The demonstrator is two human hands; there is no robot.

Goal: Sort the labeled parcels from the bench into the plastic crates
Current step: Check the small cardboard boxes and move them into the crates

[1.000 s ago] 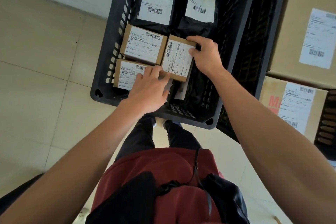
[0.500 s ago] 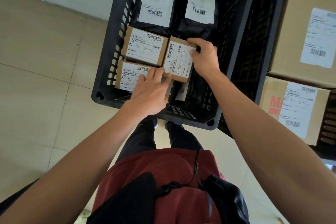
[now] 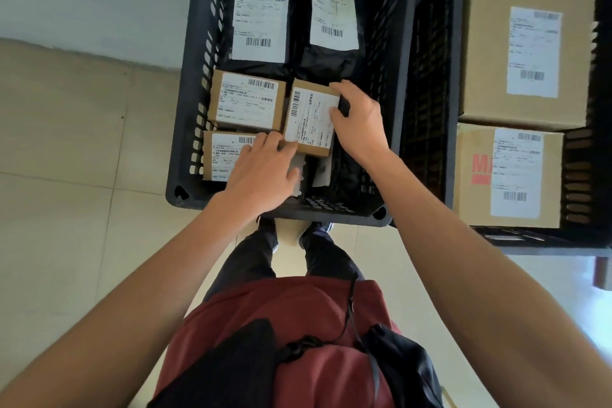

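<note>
Cardboard box (image 3: 311, 117) with its white label up sits in our black crate (image 3: 185, 129), and we've got both hands on it. Our right hand (image 3: 359, 124) pinches its far right corner, thumb on the label and fingers curled over the edge. Our left hand (image 3: 265, 169) lies mostly flat with fingers spread, fingertips touching the box's near left corner and covering part of a second box (image 3: 222, 156) beside it. A third box (image 3: 246, 101) lies just behind that one, and two black mailers (image 3: 261, 20) fill the far end. Next crate (image 3: 430, 76) over, on our right, holds two big cartons (image 3: 526, 46). Tiled floor (image 3: 66, 175) underneath.
</note>
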